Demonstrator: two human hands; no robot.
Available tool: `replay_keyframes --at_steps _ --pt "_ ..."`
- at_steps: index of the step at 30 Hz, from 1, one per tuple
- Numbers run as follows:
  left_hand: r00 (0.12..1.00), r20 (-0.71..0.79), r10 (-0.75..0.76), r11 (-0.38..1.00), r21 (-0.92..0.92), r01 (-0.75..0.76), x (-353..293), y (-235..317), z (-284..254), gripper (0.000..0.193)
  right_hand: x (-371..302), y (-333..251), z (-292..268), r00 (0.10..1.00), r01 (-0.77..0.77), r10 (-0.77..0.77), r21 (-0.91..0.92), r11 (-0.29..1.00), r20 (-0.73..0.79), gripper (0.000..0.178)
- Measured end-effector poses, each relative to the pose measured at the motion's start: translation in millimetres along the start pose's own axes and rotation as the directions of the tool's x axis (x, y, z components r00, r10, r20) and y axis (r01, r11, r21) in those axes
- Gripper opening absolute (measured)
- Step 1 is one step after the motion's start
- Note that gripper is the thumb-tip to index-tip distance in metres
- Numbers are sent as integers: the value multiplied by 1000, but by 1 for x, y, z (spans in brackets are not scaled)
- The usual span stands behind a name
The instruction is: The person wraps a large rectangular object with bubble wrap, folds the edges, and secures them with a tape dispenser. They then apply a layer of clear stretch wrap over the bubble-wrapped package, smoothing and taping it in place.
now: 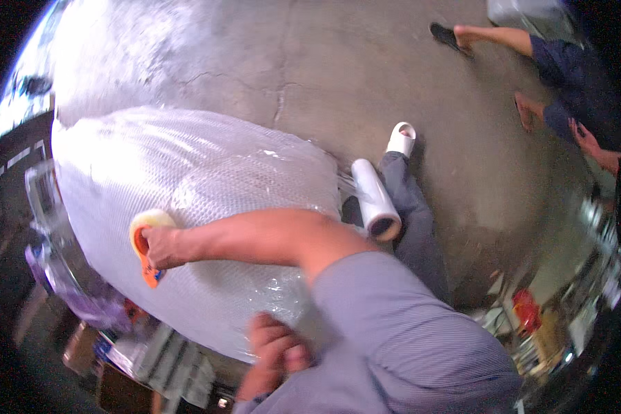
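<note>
A large bundle in clear bubble wrap (248,172) fills the left and middle of the view, its surface shiny and wrinkled. My right arm reaches across it to the left. My right hand (164,248) is closed around an orange tape dispenser (151,274) with a pale roll of tape on it, against the bundle's left part. Near the lower edge, my left hand (274,350) has its fingers curled beside the bundle's near edge. It is slightly blurred, and whatever it may hold is hidden.
A roll of clear stretch film (375,200) leans by my leg, near my white shoe (401,139). Another person's legs (552,62) and hand are at the right on the concrete floor (338,76). Clutter with a red item (526,310) lies lower right; boxes (169,366) stand lower left.
</note>
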State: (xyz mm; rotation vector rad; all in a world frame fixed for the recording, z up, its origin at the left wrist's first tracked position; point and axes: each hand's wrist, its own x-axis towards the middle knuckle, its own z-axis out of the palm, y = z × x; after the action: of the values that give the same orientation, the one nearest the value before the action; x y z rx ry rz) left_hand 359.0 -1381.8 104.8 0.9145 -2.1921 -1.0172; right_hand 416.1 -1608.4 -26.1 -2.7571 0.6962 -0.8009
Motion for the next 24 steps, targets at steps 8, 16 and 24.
replay_keyframes --at_steps 8,16,24 --pt "539 792 -287 954 188 232 -173 -55 226 45 -82 -25 -27 836 -102 203 218 971 -509 29" --pt "759 379 -529 819 461 341 -133 -104 334 49 -490 -40 -84 -100 -838 750 461 291 -654 25" --pt "718 287 -634 645 708 287 -158 -98 352 37 -710 -230 84 -674 -603 737 545 -582 41 29"
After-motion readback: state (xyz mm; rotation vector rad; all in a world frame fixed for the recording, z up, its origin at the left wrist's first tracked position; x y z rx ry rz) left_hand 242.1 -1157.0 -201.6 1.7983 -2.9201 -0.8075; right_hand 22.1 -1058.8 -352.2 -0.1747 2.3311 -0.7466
